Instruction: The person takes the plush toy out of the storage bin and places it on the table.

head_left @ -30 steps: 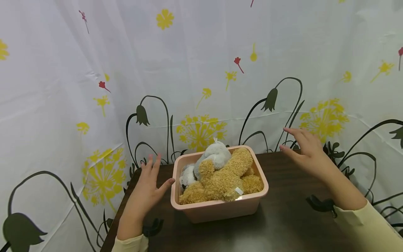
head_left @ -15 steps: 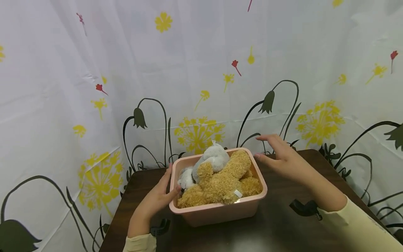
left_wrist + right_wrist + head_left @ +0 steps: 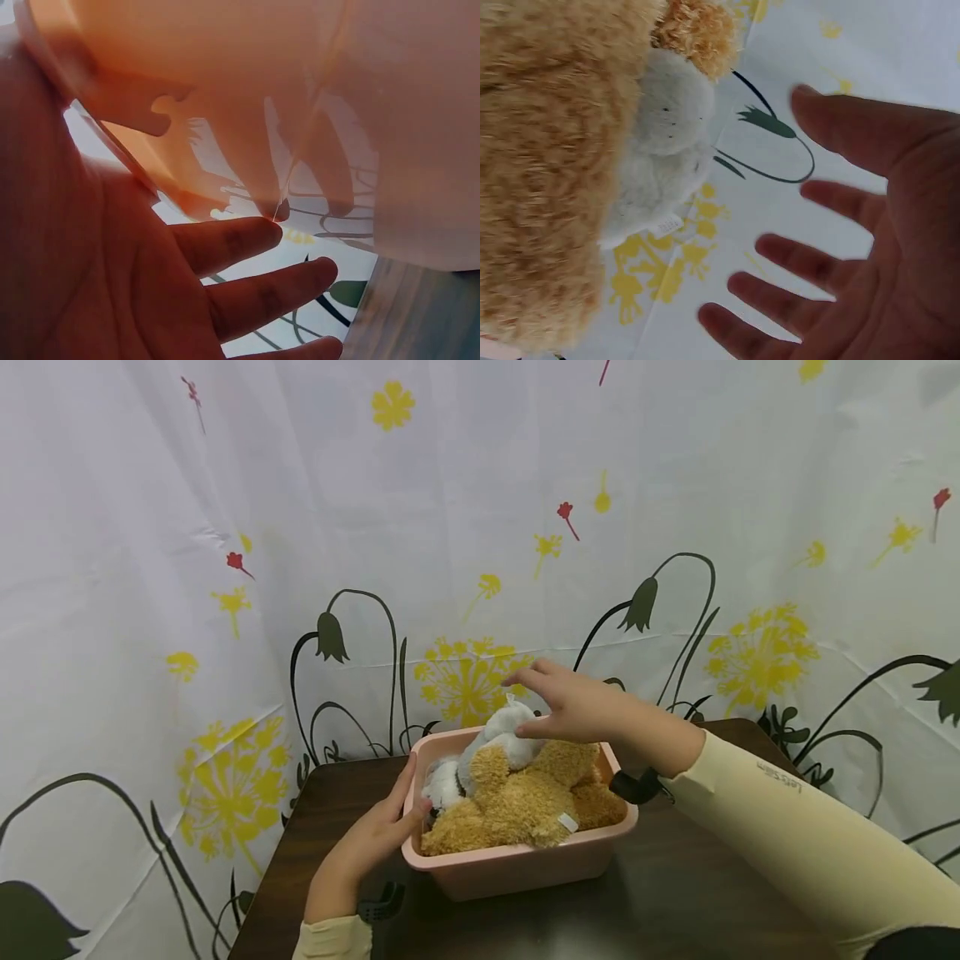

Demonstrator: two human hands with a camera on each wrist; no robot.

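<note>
Tub [image 3: 525, 870] upright, long axis roughly crosswise.

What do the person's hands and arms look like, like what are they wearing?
The left hand and right hand are gloveless. The left sleeve and right sleeve are pale cream, ending near the wrists; small dark lettering marks the right one. Each wrist wears a small black camera fitting.
</note>
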